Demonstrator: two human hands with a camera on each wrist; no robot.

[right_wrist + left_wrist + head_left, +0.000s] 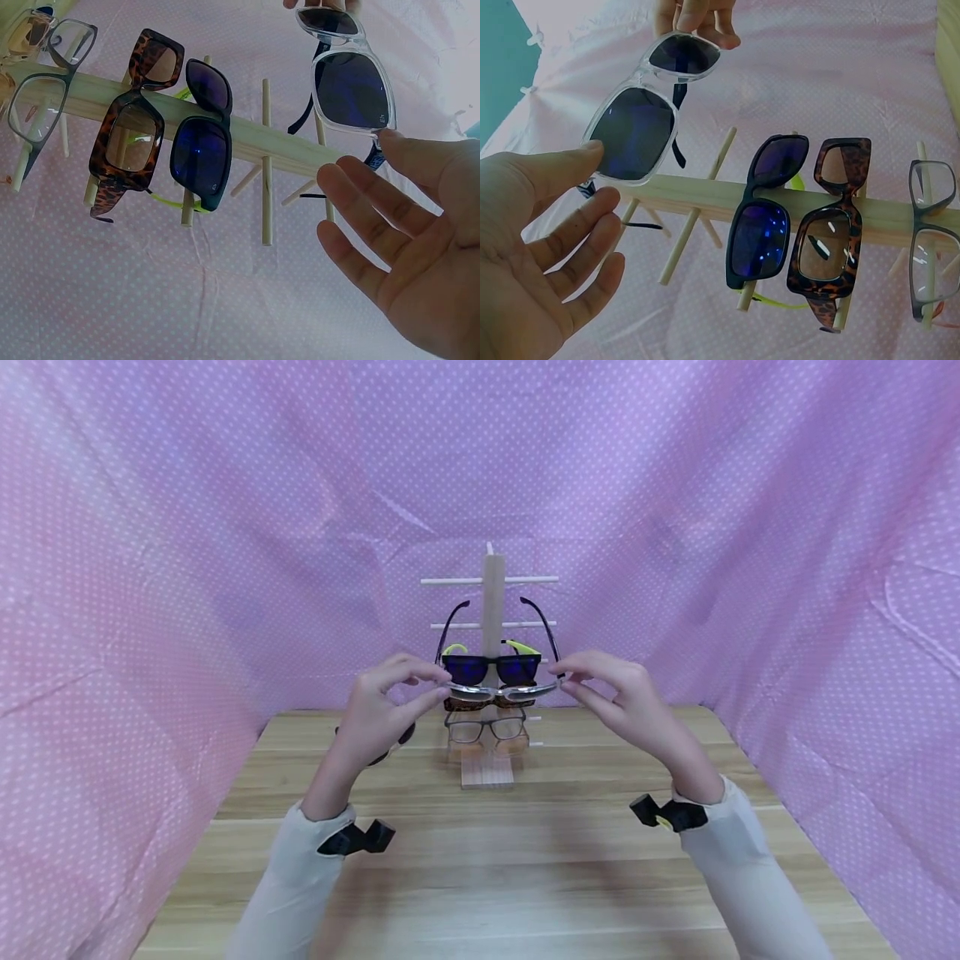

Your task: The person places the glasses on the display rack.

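Observation:
A pair of sunglasses with a clear frame, dark lenses and dark temples [634, 135] is held between the two hands, in front of a wooden eyewear stand [492, 602]. My left hand [382, 702] pinches its left end between thumb and fingers. At the right end, my right hand [622, 697] pinches the frame near the hinge, its other fingers spread in the right wrist view. The temples are unfolded and point toward the stand's upper pegs. Just beyond, black sunglasses with blue lenses [517, 670] hang on the stand, beside tortoiseshell sunglasses [825, 277].
Lower on the stand sit dark-framed clear glasses [467, 732] and a peach-tinted pair [517, 745]. The upper pegs [532, 580] carry no glasses. Another dark pair [406, 735] lies on the wooden table [487, 877], partly behind the left wrist. A pink dotted curtain [300, 485] surrounds the table.

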